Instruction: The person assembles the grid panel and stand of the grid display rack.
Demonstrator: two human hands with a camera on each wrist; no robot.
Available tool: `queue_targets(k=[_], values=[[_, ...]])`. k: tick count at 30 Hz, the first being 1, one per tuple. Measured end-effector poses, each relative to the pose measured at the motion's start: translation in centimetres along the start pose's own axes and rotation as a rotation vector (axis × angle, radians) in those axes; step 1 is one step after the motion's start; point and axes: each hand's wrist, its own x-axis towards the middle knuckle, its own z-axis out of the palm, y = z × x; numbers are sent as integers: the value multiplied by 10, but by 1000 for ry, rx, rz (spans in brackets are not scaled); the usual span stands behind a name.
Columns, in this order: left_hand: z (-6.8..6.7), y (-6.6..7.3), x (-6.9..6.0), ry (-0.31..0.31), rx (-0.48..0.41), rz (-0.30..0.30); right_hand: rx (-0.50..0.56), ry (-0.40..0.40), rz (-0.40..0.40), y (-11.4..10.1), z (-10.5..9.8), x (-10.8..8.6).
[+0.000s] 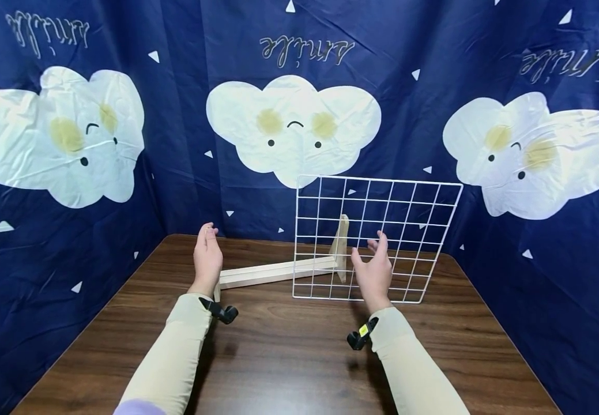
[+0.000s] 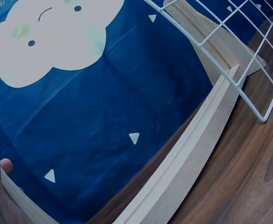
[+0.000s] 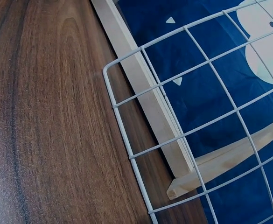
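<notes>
A pale wooden stand, a long grooved bar with an upright at each end, sits at the back of the table. My left hand grips the stand's left upright; one fingertip shows past its far edge, and the hand hides most of this upright in the head view. A white wire grid stands on edge before the right upright; whether it rests against it I cannot tell. In front of the grid, my right hand has thumb and fingers spread, with nothing visibly pinched.
The brown wooden tabletop extends toward me in front of the stand. A dark blue curtain with clouds and white triangles encloses the back and both sides. Each wrist wears a small black camera.
</notes>
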Motion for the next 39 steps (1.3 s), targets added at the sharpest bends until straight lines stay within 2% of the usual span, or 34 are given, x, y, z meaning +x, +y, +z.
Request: queue_targets(k=[11, 24, 30, 39], values=[[12, 2, -2, -25, -7, 23, -9, 4, -14, 1, 0, 0], [21, 9, -10, -58, -18, -4, -22, 13, -12, 1, 1, 0], [26, 9, -12, -56, -29, -3, -28, 9, -17, 0, 0, -1], [35, 12, -17, -96, -58, 3, 0, 2, -21, 2, -1, 0]])
